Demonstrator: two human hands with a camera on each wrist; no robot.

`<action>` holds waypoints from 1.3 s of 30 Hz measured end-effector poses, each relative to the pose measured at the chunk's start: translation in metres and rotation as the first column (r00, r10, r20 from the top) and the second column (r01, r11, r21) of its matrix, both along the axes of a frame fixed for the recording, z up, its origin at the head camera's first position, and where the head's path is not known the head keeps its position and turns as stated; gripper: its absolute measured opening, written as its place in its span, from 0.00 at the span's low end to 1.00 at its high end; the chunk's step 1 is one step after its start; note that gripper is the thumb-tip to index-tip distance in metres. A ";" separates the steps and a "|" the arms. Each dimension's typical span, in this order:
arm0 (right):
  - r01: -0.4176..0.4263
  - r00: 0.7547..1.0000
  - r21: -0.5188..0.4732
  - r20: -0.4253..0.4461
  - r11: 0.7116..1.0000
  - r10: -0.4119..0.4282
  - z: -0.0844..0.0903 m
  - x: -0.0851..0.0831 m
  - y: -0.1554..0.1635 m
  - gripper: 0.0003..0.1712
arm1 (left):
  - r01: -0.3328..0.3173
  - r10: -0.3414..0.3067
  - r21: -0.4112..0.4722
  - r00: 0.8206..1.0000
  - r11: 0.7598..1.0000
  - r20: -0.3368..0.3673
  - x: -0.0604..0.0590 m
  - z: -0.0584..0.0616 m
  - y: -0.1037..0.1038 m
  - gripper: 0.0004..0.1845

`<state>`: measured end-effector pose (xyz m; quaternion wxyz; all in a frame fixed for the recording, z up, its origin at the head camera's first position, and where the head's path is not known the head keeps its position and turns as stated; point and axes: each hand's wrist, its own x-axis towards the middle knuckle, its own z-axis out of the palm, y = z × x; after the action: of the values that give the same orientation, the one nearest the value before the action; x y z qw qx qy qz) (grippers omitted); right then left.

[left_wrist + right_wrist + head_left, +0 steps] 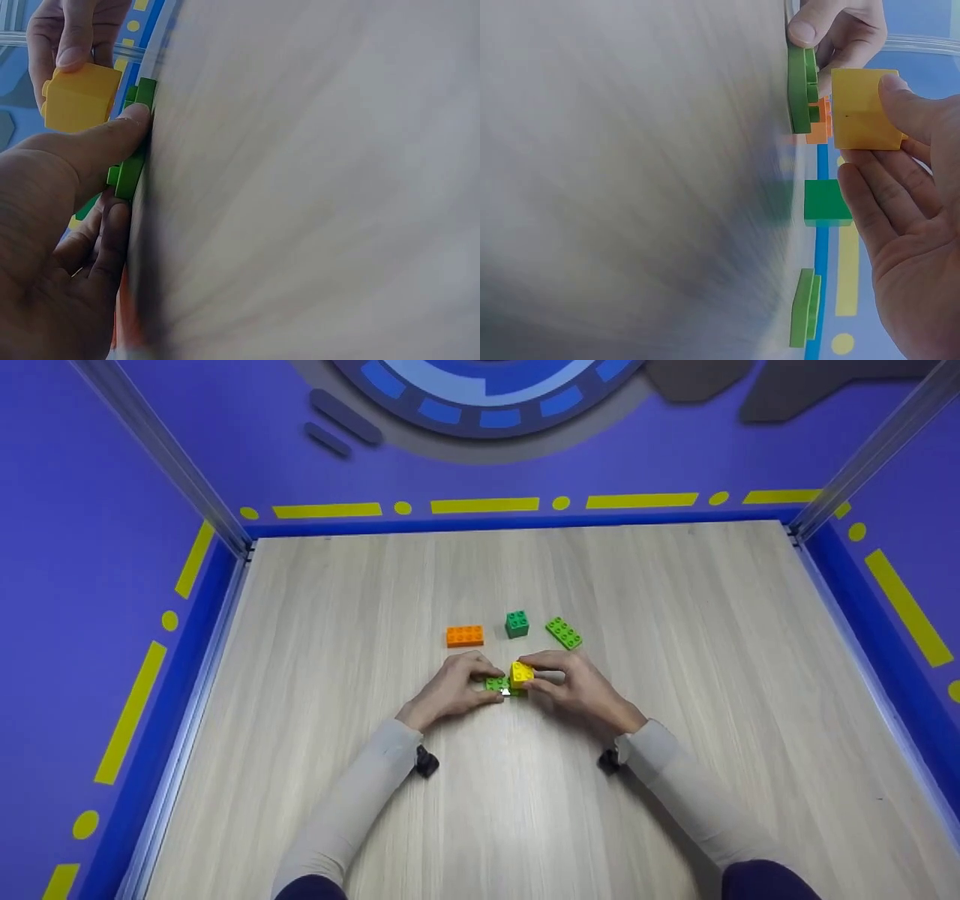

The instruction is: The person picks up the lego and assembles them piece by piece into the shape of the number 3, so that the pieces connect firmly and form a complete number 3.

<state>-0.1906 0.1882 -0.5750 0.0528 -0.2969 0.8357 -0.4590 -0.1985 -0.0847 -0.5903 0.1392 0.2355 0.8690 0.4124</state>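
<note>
My left hand [454,687] pinches a flat light green toy building brick [495,685] between thumb and fingers, low at the tabletop with its studs up. A small white mark shows at its near edge. In my right hand [583,687] is a yellow building brick [521,674], gripped between thumb and fingertips over the right end of the green one. From the right wrist view, the yellow brick [855,112] is beside the studs of the flat green brick [799,94], a narrow gap between them. Both bricks also appear in the left wrist view.
Beyond the hands lie an orange brick [465,636], a dark green brick [517,624] and another flat light green brick [564,633] set at a slant. Blue-purple panels [480,480] wall the wooden table [337,585] at the back and both sides.
</note>
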 end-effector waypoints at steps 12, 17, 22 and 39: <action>0.000 1.000 0.016 0.027 1.000 0.000 0.001 0.001 -0.001 0.23 | -0.005 0.005 0.003 1.000 1.000 -0.009 0.001 -0.002 0.000 0.20; 0.004 0.999 0.042 0.032 0.999 -0.005 0.002 0.001 -0.002 0.22 | -0.006 0.006 0.023 1.000 1.000 -0.004 0.002 -0.002 0.001 0.20; -0.006 1.000 0.039 0.021 0.999 0.005 0.003 0.001 -0.004 0.22 | -0.004 0.004 0.020 1.000 1.000 -0.011 0.001 -0.003 0.000 0.20; -0.006 0.999 0.030 0.031 1.000 0.005 0.000 0.003 -0.006 0.22 | -0.010 0.010 -0.003 1.000 1.000 0.012 0.001 -0.001 -0.001 0.21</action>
<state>-0.1880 0.1822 -0.5750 0.0716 -0.2913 0.8408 -0.4505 -0.1972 -0.0854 -0.5917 0.1428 0.2283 0.8699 0.4132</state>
